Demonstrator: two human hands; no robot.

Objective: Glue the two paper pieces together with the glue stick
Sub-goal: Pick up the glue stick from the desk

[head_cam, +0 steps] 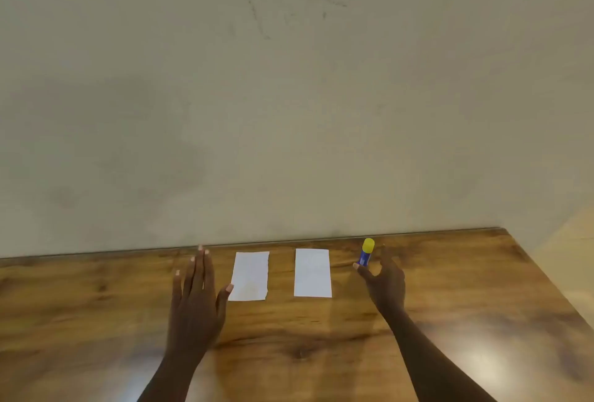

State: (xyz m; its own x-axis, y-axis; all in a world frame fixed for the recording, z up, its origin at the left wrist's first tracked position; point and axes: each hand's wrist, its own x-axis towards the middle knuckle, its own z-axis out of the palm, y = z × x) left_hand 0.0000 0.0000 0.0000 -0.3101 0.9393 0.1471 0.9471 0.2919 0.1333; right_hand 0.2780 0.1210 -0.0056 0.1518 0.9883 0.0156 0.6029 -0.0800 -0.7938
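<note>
A wooden table (289, 337) stands against a plain wall (289, 96). Two white paper pieces lie flat on it, side by side and apart: the left paper piece (250, 275), with a rough right edge, and the right paper piece (312, 273). To the right of them, near the far edge, a glue stick (366, 253) with a blue body and yellow cap stands upright. The left hand (196, 302) is spread flat with fingers straight, its thumb tip at the near left corner of the left paper piece. The right hand (384, 282) is open and curled toward the glue stick, thumb at its base; whether it actually touches is unclear in the blur.
</note>
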